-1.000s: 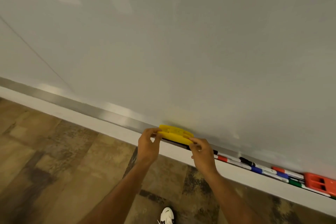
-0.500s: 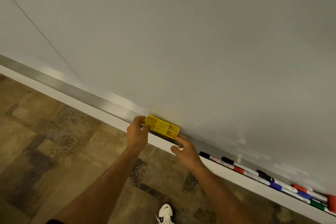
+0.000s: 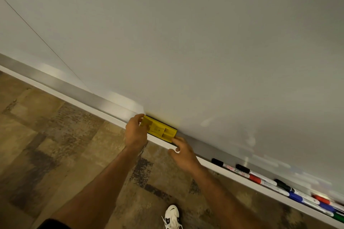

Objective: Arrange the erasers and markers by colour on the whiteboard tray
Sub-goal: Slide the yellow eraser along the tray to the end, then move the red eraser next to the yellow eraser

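Note:
A yellow eraser [image 3: 160, 129] lies flat on the whiteboard tray [image 3: 74, 97], against the board. My left hand [image 3: 134, 133] pinches its left end, thumb on top. My right hand [image 3: 183, 151] is at its right end, with fingertips touching the lower right corner and the other fingers loosely bent. Further right along the tray lies a row of markers: a black-capped one [image 3: 217, 161], a second black one [image 3: 242, 168], a red one [image 3: 255, 179], a blue one [image 3: 296, 196] and a green one [image 3: 339, 217] at the frame's edge.
The whiteboard [image 3: 186, 42] fills the upper view, with a thin seam running down its left part. Left of the eraser the tray runs bare to the frame's edge. Below is patterned brown floor [image 3: 55, 145], and my white shoe [image 3: 172, 216] shows at the bottom.
The yellow eraser, held raised in both hands a second ago, now lies flat on the tray. My right hand has eased its hold. The view has shifted left, so the red eraser is out of frame.

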`<state>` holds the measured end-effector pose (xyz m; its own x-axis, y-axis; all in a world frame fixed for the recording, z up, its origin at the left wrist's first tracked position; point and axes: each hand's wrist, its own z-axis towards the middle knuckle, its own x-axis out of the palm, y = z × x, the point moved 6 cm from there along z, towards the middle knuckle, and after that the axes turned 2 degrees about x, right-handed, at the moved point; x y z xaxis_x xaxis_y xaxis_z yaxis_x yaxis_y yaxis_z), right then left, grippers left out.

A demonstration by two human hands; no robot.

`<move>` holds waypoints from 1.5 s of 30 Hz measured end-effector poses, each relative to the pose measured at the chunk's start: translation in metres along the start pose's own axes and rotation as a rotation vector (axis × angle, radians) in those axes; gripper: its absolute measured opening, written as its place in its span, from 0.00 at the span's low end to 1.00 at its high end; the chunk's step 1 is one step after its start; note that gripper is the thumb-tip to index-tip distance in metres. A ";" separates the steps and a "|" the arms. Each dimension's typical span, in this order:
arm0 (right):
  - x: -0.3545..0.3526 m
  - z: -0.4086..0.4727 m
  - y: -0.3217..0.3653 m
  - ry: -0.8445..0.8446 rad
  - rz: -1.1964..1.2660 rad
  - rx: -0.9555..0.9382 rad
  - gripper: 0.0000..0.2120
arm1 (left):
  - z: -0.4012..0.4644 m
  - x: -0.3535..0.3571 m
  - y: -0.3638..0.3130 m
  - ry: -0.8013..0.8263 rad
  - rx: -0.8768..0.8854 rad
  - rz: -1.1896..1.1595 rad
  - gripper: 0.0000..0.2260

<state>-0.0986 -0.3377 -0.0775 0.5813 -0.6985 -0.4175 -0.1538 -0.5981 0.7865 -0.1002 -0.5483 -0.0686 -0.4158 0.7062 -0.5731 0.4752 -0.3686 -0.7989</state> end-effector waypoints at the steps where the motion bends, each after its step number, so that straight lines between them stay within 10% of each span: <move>1: 0.002 0.002 0.001 0.006 0.000 0.003 0.23 | 0.002 -0.002 0.001 0.003 0.008 0.014 0.13; 19: -0.034 -0.020 -0.019 -0.141 0.101 0.081 0.23 | -0.039 0.000 -0.023 -0.042 0.175 0.247 0.17; 45: -0.391 -0.345 -0.292 -0.956 0.192 0.239 0.08 | -0.410 0.336 -0.225 0.789 0.465 0.138 0.15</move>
<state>-0.0055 0.2454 0.0125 -0.3404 -0.7508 -0.5661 -0.3951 -0.4321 0.8107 -0.0285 0.0201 -0.0070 0.3510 0.7820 -0.5150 0.0511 -0.5652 -0.8234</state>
